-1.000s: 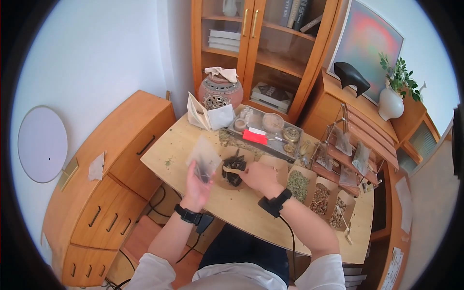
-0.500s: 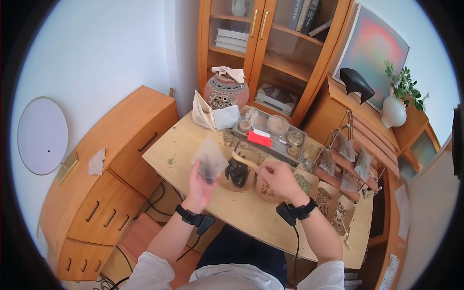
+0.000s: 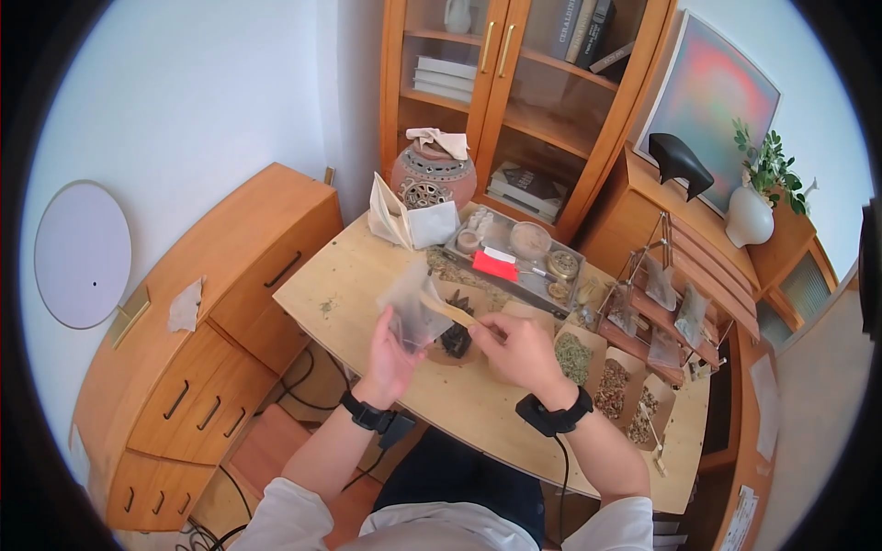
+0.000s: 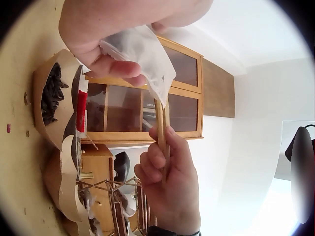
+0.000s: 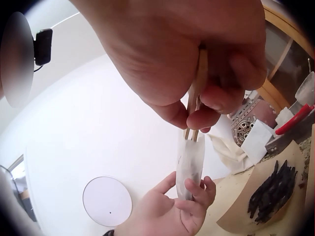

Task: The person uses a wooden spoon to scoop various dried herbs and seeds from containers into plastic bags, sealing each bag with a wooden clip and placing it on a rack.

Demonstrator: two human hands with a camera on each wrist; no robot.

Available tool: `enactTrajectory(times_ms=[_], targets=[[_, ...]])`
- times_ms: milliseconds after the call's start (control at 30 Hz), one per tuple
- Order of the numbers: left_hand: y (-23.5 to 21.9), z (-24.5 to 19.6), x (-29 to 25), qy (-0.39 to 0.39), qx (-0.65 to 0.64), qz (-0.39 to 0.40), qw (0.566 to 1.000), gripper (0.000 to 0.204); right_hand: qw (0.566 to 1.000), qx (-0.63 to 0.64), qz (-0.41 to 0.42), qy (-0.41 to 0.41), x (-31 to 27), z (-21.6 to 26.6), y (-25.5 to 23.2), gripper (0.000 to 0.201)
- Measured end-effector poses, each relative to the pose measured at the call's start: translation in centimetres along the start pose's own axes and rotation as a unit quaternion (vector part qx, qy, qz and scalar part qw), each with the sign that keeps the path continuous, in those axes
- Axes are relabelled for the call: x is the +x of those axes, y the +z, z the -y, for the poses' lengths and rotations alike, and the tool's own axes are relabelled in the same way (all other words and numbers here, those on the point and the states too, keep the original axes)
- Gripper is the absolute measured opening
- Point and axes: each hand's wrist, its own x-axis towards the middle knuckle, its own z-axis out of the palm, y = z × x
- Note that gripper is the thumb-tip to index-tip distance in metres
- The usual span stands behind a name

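My left hand [image 3: 390, 360] holds a translucent white pouch [image 3: 412, 310] upright, its thumb and fingers around the lower part. In the left wrist view a few dark bits show through the pouch [image 4: 147, 56]. Wooden tweezers [image 3: 452, 313] are pinched between the fingers and thumb of my right hand [image 3: 525, 351]. Their tips reach in at the pouch's mouth, as the right wrist view shows, where the two tweezer arms [image 5: 195, 91] run close together. Below lies a heap of dark dried strips [image 5: 273, 189] in a brown paper tray [image 4: 60, 133].
Right of the dark strips stand more paper trays, with green herbs [image 3: 573, 357] and brown pieces [image 3: 611, 387]. Behind is a grey tray [image 3: 577, 246] of jars and a red packet [image 3: 495, 265]. A patterned pot [image 3: 434, 174] and a tiered wooden rack [image 3: 643, 312] stand farther back.
My right hand rose from the dark strips, swung right, then came left with the tweezers, whose tips are now at the pouch's mouth. The left hand, still holding the pouch, shifted slightly right.
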Motion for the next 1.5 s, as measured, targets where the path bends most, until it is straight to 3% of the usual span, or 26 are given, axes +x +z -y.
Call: enactTrajectory(times_ms=[133,233,400,633,933,1133,1233,1333,1433,1500], targets=[[0.3,0.1,-0.2,-0.006,-0.006,-0.012,1.000,0.046,1.000,-0.016,0.005,0.012,0.1,0.8,-1.8,0.027],[-0.6,0.2,0.1,-0.001,-0.031,0.020,0.999,0.042,0.996,0.072,-0.023,0.055,0.5,-0.3,-1.9,0.027],[0.2,-0.1,-0.3,0.007,-0.041,-0.021,0.999,0.040,0.988,-0.058,0.068,0.128,1.8,-5.0,0.4,0.035],[-0.1,0.0,-0.2,0.012,-0.041,-0.014,0.999,0.039,0.958,-0.143,0.141,0.205,3.7,-5.0,3.6,0.038],[-0.1,-0.2,-0.3,0.014,-0.031,-0.036,0.999,0.041,0.959,-0.184,0.121,0.179,4.0,-5.6,6.3,0.034],[-0.6,-0.2,-0.1,0.015,-0.032,-0.024,0.999,0.041,0.974,-0.060,0.125,0.182,3.3,-6.0,4.4,0.032],[-0.9,-0.2,-0.1,0.016,-0.034,-0.019,0.999,0.042,0.982,-0.075,0.113,0.128,3.3,-7.6,3.1,0.032],[-0.8,-0.2,-0.2,0.018,-0.033,-0.020,0.999,0.042,0.953,-0.078,0.217,0.195,3.1,-5.2,-0.2,0.034],[-0.7,-0.1,-0.3,0.011,-0.037,-0.023,0.999,0.042,0.964,-0.154,0.158,0.149,2.2,-4.9,-0.9,0.035],[-1.0,0.1,0.0,0.005,-0.038,-0.020,0.999,0.042,0.965,-0.159,0.117,0.172,2.3,-4.2,-0.9,0.034]])
